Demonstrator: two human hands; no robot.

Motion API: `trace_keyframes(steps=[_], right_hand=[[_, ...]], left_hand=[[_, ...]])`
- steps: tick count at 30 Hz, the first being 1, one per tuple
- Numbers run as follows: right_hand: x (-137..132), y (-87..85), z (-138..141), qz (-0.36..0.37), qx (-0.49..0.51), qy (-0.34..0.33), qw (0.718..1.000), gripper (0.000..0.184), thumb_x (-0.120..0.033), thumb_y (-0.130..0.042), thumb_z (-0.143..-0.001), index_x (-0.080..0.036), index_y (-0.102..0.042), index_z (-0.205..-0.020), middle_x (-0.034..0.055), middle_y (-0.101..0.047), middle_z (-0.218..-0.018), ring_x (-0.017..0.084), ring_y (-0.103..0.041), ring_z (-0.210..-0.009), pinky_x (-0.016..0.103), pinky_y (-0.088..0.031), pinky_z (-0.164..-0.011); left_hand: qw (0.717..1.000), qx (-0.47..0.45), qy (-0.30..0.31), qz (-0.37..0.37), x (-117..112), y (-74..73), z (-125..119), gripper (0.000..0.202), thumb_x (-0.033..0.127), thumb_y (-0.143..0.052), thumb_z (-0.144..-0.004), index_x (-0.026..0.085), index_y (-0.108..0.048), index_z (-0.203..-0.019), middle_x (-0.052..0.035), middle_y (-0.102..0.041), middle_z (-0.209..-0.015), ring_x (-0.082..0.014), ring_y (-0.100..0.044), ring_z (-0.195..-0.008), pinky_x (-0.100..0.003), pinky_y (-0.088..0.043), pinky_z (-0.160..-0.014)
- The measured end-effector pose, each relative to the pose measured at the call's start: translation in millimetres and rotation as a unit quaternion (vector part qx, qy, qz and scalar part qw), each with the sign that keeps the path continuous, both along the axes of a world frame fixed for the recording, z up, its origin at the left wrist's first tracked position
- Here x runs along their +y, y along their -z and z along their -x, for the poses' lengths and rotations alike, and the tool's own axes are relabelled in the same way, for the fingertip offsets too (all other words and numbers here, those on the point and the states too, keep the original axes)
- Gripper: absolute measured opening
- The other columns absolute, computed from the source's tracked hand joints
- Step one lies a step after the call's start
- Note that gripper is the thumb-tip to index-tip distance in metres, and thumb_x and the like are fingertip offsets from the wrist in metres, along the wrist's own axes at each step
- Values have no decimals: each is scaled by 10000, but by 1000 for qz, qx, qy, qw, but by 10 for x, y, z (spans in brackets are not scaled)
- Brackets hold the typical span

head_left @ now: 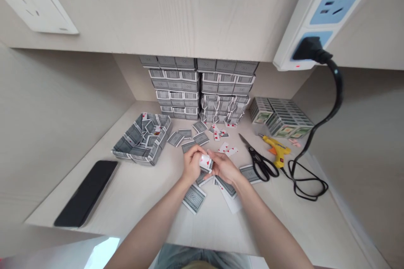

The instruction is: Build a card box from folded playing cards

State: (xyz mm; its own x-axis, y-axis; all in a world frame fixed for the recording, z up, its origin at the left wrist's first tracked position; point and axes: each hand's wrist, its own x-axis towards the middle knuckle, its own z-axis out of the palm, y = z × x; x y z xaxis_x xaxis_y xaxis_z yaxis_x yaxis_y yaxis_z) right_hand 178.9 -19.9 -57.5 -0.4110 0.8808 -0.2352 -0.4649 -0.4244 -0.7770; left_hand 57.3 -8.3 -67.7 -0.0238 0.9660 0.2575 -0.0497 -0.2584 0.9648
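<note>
Between my two hands is a playing card (205,162), curved over, with red marks on its white face. My left hand (192,164) pinches its left side. At the right edge, my right hand (224,166) grips the same card with thumb and fingers. Under and around my hands lie loose cards, including a grey-backed card (193,198) near the front and another card (250,173) to the right. Small cut card pieces (227,149) with red marks lie just beyond my right hand.
An open box made of cards (154,151) holds loose cards at left, behind a black phone (86,193). Stacked card-covered boxes (178,88) stand at the back. Black-handled scissors (260,162), a yellow glue gun (277,150) with its cord, and wrapped card decks (284,115) are at right.
</note>
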Motion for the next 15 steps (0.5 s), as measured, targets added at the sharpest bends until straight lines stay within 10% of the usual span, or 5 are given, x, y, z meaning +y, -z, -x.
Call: trace_keyframes(steps=[10, 15], right_hand=[[4, -10, 42, -46, -23, 85, 995, 309, -436, -635, -680, -140, -613, -767, 7, -602, -649, 139, -571, -590, 267, -539, -442], [-1, -17, 50, -58, -61, 84, 993, 358, -460, -631, -666, -142, -630, -831, 28, -628, -721, 184, -596, -661, 307, -539, -454]], left_hand=[[997, 52, -45, -22, 37, -85, 9, 241, 276, -475, -780, 179, -639, -929, -46, -622, -924, -152, -551, -838, -242, -418, -715], [995, 85, 18, 55, 59, -38, -30, 326, 405, -484, -790, 136, -668, -810, -30, -636, -697, -130, -551, -643, -217, -410, -570]])
